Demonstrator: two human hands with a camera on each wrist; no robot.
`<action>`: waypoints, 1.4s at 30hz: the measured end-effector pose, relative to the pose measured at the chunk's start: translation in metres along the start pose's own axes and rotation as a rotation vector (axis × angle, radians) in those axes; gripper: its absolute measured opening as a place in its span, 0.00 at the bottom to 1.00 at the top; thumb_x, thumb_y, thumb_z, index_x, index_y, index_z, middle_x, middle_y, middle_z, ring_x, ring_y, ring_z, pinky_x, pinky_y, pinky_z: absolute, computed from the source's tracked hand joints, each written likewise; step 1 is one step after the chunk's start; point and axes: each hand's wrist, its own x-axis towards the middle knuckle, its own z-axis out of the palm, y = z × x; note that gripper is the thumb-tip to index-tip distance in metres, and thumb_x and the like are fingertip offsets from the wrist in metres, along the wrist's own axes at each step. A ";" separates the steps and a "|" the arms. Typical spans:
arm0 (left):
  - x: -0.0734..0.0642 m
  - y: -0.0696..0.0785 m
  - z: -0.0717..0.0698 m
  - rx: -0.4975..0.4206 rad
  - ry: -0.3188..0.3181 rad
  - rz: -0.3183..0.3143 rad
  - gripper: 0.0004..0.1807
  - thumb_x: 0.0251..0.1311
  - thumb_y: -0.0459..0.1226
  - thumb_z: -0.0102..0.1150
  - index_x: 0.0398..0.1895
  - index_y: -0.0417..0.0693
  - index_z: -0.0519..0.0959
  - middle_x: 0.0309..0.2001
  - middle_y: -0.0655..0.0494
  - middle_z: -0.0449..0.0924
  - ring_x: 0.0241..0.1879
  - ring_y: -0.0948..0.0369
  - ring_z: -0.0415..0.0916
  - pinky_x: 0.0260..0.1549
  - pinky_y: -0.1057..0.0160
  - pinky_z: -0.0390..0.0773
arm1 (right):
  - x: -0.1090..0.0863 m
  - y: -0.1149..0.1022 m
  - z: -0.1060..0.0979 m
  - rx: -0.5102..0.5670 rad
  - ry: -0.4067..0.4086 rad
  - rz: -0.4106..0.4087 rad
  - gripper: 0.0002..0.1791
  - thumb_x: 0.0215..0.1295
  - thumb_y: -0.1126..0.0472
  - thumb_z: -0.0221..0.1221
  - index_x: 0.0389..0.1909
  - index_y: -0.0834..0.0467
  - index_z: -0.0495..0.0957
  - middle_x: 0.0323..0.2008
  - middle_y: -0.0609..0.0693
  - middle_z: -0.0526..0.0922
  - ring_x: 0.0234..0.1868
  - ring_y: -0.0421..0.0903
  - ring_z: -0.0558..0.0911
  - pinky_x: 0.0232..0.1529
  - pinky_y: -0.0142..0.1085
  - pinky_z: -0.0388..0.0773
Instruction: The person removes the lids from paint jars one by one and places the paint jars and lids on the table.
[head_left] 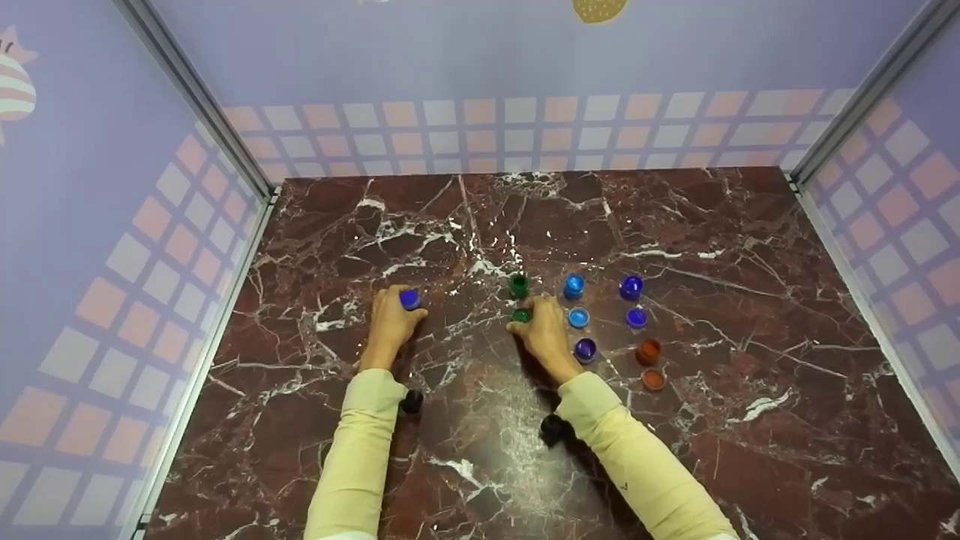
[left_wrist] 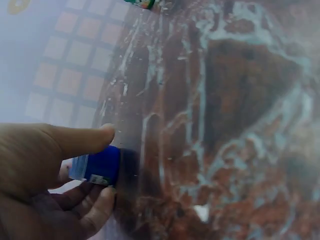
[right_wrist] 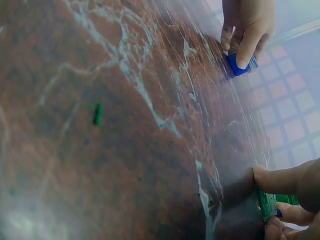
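On the left of the marble table, my left hand (head_left: 390,322) grips a small blue paint pot (head_left: 409,299) between thumb and fingers. The left wrist view shows its dark blue part facing the table and a paler, see-through end toward the palm. My right hand (head_left: 546,334) pinches a green lid (head_left: 521,316) by its edge, low over the table. Just beyond it stands an uncapped green paint pot (head_left: 518,284). The right wrist view shows the green lid (right_wrist: 267,204) under the thumb, partly hidden by the fingers.
Right of my right hand stand a light blue pot (head_left: 574,286), a violet-blue pot (head_left: 631,287) and an orange pot (head_left: 649,351), each with a matching lid in front. A purple pot (head_left: 585,349) stands near my right wrist. Patterned panels (head_left: 517,135) wall the table's back and sides.
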 end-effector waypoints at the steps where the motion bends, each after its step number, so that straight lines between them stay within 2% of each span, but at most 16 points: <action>1: 0.000 -0.002 0.001 0.000 0.015 0.005 0.30 0.61 0.33 0.71 0.66 0.34 0.74 0.62 0.33 0.72 0.65 0.41 0.68 0.67 0.47 0.65 | -0.001 0.000 0.000 -0.001 -0.005 0.003 0.20 0.49 0.63 0.79 0.40 0.67 0.84 0.41 0.63 0.82 0.46 0.61 0.80 0.52 0.53 0.76; 6: -0.002 -0.007 0.003 0.005 0.071 0.038 0.25 0.61 0.31 0.70 0.60 0.30 0.77 0.58 0.33 0.76 0.62 0.39 0.72 0.66 0.47 0.67 | -0.002 -0.001 0.001 -0.006 -0.007 -0.012 0.20 0.49 0.63 0.78 0.41 0.67 0.83 0.41 0.63 0.82 0.47 0.62 0.81 0.52 0.54 0.75; 14: -0.009 -0.008 0.005 0.022 0.067 0.073 0.23 0.59 0.32 0.72 0.56 0.28 0.79 0.54 0.33 0.78 0.59 0.39 0.75 0.64 0.47 0.70 | -0.004 0.003 0.002 0.006 0.015 -0.033 0.23 0.47 0.63 0.79 0.43 0.68 0.84 0.42 0.64 0.82 0.46 0.62 0.81 0.52 0.54 0.75; 19: -0.018 -0.006 0.010 0.029 0.054 0.080 0.24 0.59 0.32 0.73 0.56 0.29 0.80 0.54 0.34 0.79 0.58 0.39 0.76 0.63 0.46 0.71 | -0.004 0.001 -0.005 0.025 -0.042 -0.029 0.24 0.47 0.63 0.79 0.46 0.68 0.85 0.43 0.64 0.83 0.48 0.62 0.80 0.54 0.54 0.74; 23: -0.026 -0.004 0.013 0.037 0.051 0.099 0.23 0.58 0.33 0.74 0.54 0.29 0.80 0.53 0.34 0.79 0.57 0.39 0.76 0.64 0.44 0.69 | -0.005 -0.001 -0.014 0.058 -0.049 -0.017 0.24 0.49 0.64 0.77 0.47 0.70 0.83 0.43 0.66 0.83 0.48 0.63 0.80 0.54 0.54 0.75; 30: -0.044 0.003 0.021 0.030 0.042 0.127 0.21 0.55 0.32 0.75 0.50 0.30 0.81 0.49 0.35 0.80 0.54 0.39 0.77 0.61 0.46 0.72 | -0.016 0.000 -0.022 0.056 -0.019 -0.033 0.15 0.52 0.70 0.70 0.39 0.71 0.78 0.30 0.60 0.79 0.34 0.59 0.79 0.40 0.54 0.77; 36: -0.059 0.010 0.031 0.034 0.024 0.160 0.22 0.55 0.32 0.76 0.51 0.32 0.82 0.49 0.38 0.80 0.53 0.41 0.78 0.59 0.46 0.74 | -0.025 -0.003 -0.027 0.079 -0.026 -0.062 0.19 0.55 0.70 0.69 0.47 0.75 0.79 0.34 0.63 0.83 0.40 0.62 0.82 0.47 0.55 0.79; 42: -0.074 0.015 0.040 0.024 0.016 0.185 0.23 0.54 0.32 0.77 0.51 0.32 0.81 0.49 0.39 0.80 0.52 0.42 0.79 0.58 0.46 0.76 | -0.036 -0.012 -0.031 0.088 -0.088 -0.061 0.16 0.59 0.69 0.69 0.46 0.72 0.81 0.34 0.60 0.84 0.37 0.57 0.83 0.45 0.51 0.80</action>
